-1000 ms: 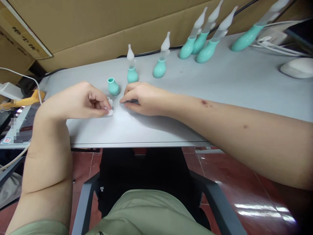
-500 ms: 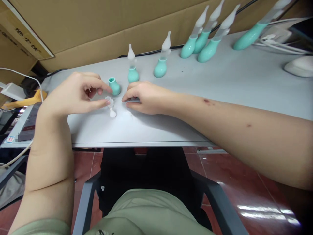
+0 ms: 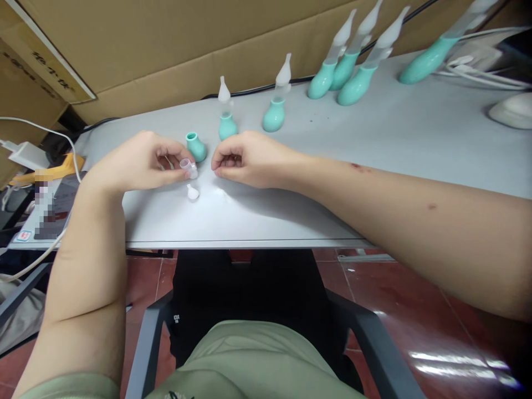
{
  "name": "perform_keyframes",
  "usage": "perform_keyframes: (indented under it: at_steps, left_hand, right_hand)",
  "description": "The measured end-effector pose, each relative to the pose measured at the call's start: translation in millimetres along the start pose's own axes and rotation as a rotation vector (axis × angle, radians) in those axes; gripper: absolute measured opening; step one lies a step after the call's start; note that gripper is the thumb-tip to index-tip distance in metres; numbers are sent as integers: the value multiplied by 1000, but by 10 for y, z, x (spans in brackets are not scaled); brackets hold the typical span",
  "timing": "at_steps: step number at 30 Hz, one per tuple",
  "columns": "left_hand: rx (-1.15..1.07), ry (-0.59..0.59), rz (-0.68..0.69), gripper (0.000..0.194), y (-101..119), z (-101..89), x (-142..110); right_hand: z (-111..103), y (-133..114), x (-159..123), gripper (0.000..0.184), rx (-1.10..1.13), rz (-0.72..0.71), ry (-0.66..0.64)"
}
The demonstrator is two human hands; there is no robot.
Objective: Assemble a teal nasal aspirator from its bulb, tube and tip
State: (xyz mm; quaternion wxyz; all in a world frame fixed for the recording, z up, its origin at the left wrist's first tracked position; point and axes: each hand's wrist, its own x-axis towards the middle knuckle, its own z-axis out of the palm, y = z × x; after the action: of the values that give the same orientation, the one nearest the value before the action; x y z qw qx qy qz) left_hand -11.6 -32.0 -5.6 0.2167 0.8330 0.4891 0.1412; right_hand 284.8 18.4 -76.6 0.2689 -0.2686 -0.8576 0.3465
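The small clear plastic cylinder (image 3: 188,168) stood left of the frame's centre, grasped between thumb and fingers of the left hand (image 3: 147,158). Just below it, a white teardrop-shaped tip (image 3: 193,192) lay on the grey, smooth-topped counter (image 3: 257,221); just above sat an open-necked, glossy mint-green bulb (image 3: 195,147). The right hand (image 3: 249,158) was curled near the centre, though whether it pinched anything I couldn't tell. Mint-green bulbs with clear necks and white pointed tips (image 3: 273,114) stretched toward the upper right.
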Motion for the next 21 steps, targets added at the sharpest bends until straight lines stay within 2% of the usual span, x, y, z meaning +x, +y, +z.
perform_keyframes:
  at_steps: [4,6,8,11,13,18,21]
  left_hand:
    - [-193,116,54,20,96,104,-4]
    - [-288,167,92,25,111,164,12]
    - [-366,187,101,38,107,227,44]
    - [-405,203,125,64,98,318,103]
    - [-420,231,166,71,105,363,133]
    - [-344,309,164,66,142,407,149]
    - [-280,389,202,54,147,433,155]
  right_hand:
    - [-29,-25,-4,16,275,-2,129]
    - [-42,-37,2,9,403,-11,180]
    - [-46,-47,13,6,513,-15,215]
    - [-33,-51,30,13,633,-7,247]
    - [-18,-46,31,17,693,-8,251]
    - [-1,-33,14,21,709,-33,233]
    - [6,-48,18,19,704,-35,231]
